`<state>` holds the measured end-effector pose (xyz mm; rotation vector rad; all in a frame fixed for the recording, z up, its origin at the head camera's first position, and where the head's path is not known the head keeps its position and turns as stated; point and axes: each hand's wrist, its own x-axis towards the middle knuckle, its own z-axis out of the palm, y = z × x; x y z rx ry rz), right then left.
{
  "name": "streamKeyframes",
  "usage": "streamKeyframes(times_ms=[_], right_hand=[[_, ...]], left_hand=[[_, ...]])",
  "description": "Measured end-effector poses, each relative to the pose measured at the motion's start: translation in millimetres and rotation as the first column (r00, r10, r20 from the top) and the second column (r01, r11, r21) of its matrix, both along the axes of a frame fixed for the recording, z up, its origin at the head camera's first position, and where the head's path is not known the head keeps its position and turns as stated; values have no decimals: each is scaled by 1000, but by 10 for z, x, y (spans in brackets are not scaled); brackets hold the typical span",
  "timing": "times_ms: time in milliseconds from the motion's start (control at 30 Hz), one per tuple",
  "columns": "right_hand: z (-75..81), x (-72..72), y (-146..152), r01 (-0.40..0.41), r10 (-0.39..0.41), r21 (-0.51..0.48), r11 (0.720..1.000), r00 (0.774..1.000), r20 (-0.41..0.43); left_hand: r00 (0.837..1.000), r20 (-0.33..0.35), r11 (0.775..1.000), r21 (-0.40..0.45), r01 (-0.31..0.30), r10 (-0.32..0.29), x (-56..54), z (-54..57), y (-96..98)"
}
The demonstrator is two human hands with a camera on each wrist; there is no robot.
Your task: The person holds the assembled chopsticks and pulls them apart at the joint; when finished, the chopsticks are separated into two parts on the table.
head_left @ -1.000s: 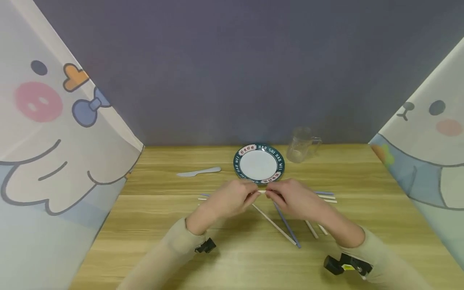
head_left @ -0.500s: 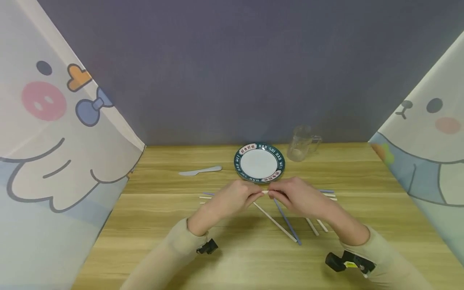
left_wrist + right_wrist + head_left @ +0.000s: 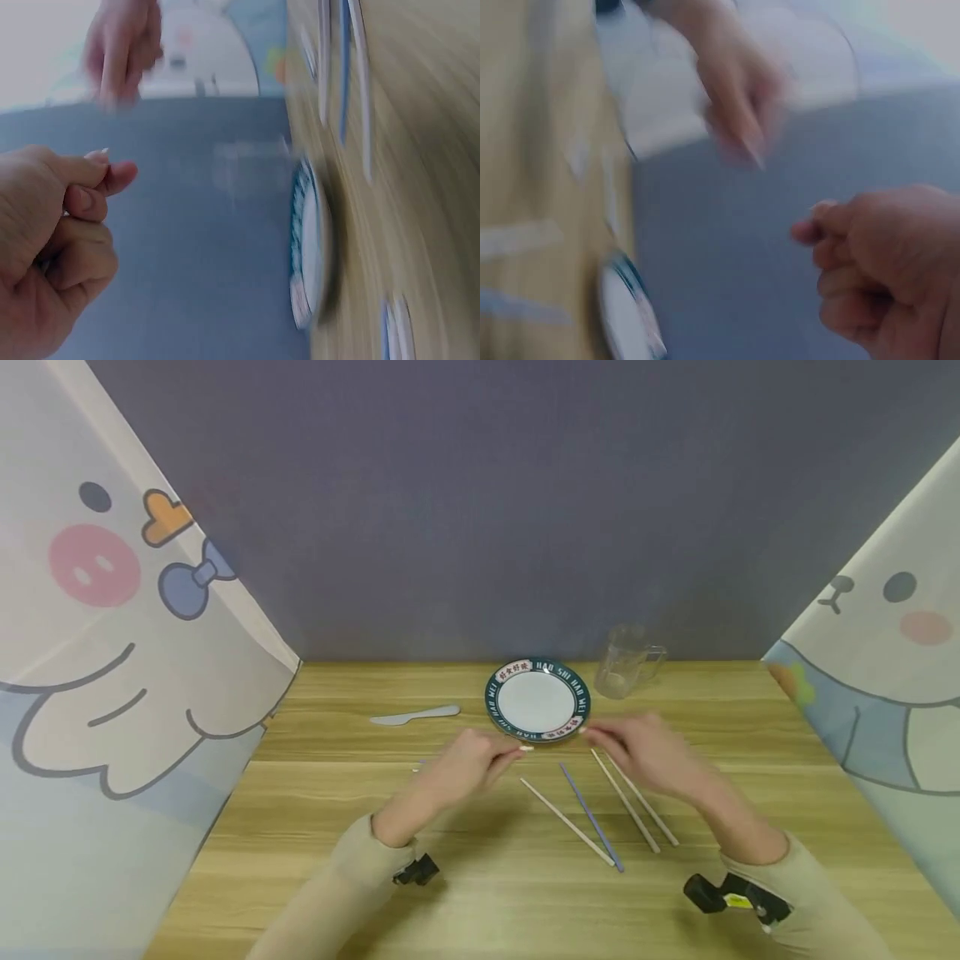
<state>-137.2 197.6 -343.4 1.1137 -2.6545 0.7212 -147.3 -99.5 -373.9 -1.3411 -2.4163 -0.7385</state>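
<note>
In the head view my left hand (image 3: 465, 767) pinches a small white piece (image 3: 527, 748) between thumb and index finger, with only its tip showing. Across a gap, my right hand (image 3: 651, 753) also pinches a small white piece (image 3: 582, 730), mostly hidden by the fingers. What kind of thing these pieces are cannot be made out. Both hands are raised in front of the plate (image 3: 491, 710). On the table below lie thin straw-like sticks: a white stick (image 3: 566, 821), a blue stick (image 3: 591, 816) and two more white sticks (image 3: 628, 806) near the right hand.
A white plastic knife (image 3: 416, 715) lies at the back left. The green-rimmed plate stands at the back middle, with a clear handled cup (image 3: 618, 668) to its right. More stick ends (image 3: 418, 767) show beside the left wrist. A dark wall (image 3: 480, 510) rises behind the table.
My hands were together with a short white length between them. They have drawn apart, the right one moving right and slightly up, and a white tip now shows at each.
</note>
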Motion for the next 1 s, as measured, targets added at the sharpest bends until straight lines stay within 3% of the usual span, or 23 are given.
streamKeyframes(times_ms=[100,167,300,533,733,867,933,1000], right_hand=[[76,-3,310,153,-154,-26,988,987,-50],[103,-2,478,178,-179,-23,984,983,-51],[41,-27,657,158,-158,-9,987,987,-37],[-195,-67,870,138,-139,-33,990,990,-26],[-409,-138,1037,97,-98,-20,995,989,-107],[-569,-176,1121,135,-134,-5,991,979,-154],[-640,-190,1157,153,-151,5,988,978,-141],[-704,-198,1189,154,-151,21,988,982,-110]], left_hand=[[997,29,996,46,-71,70,-37,-19,-204],[997,30,995,54,-79,78,-51,-13,-308],[997,25,997,29,-71,70,-76,-55,-448],[989,105,995,-40,-96,100,-81,-198,-606],[986,153,990,-138,-40,61,-136,-362,-661],[958,276,985,-167,-35,81,-141,-448,-661],[933,347,985,-165,-44,100,-135,-476,-663],[917,382,985,-167,-53,114,-136,-509,-671]])
